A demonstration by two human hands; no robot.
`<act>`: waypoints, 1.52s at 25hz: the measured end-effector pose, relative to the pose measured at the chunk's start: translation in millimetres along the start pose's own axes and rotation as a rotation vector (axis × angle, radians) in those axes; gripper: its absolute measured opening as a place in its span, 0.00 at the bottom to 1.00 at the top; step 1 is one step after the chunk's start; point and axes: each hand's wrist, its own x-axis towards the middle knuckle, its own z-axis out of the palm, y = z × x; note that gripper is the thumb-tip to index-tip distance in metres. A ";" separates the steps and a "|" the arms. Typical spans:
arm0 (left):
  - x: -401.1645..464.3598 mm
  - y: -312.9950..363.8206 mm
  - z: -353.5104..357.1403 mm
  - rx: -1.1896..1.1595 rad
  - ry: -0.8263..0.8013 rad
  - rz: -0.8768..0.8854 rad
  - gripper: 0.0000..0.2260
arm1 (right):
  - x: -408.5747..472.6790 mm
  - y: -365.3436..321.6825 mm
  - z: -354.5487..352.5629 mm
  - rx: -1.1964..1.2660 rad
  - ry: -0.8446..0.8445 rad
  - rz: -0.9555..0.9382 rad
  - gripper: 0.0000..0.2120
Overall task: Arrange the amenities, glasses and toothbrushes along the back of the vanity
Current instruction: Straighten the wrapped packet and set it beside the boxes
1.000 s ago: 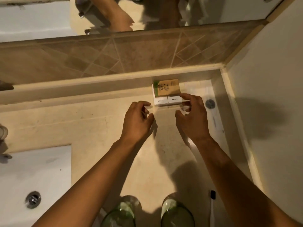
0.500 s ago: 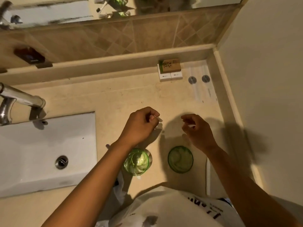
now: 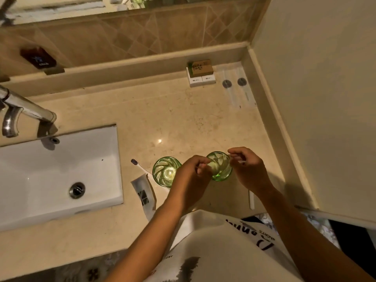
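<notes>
Two green glasses stand near the vanity's front edge. My left hand (image 3: pixel 194 175) and my right hand (image 3: pixel 247 169) hold the right glass (image 3: pixel 220 168) between them, fingers curled at its rim and sides; it looks tilted. The left glass (image 3: pixel 165 170) stands upright beside my left hand. A toothbrush (image 3: pixel 140 166) with dark bristles lies left of that glass, and a white toothbrush handle (image 3: pixel 251 201) shows under my right forearm. At the back right sit the stacked amenity boxes (image 3: pixel 201 73) against the ledge, with two clear wrapped packets (image 3: pixel 236 86) beside them in the corner.
A white sink basin (image 3: pixel 61 169) with a drain fills the left, with a chrome tap (image 3: pixel 24 107) above it. A torn wrapper (image 3: pixel 143 195) lies by the basin's corner. The wall (image 3: pixel 315 98) bounds the counter on the right; a raised ledge (image 3: pixel 122 68) runs along the back.
Both hands left the amenity boxes at the back, drew toward the front edge and closed on the right green glass. The view pulled back from the wall.
</notes>
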 end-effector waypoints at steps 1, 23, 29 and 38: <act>-6.5 -4.1 4.6 -0.005 -0.017 -0.001 0.07 | -6.6 -1.7 -0.8 -0.013 0.035 -0.027 0.12; -125.3 -135.1 -79.2 -0.185 0.438 -0.408 0.07 | -91.7 -104.2 128.0 -0.352 -0.749 -0.758 0.12; -126.8 -144.4 -68.4 -0.091 0.460 -0.438 0.18 | -95.1 -93.1 151.6 -0.396 -0.802 -0.549 0.29; -107.1 -152.3 -66.5 -0.291 0.413 -0.480 0.13 | -81.3 -103.9 182.4 -0.153 -0.753 0.152 0.20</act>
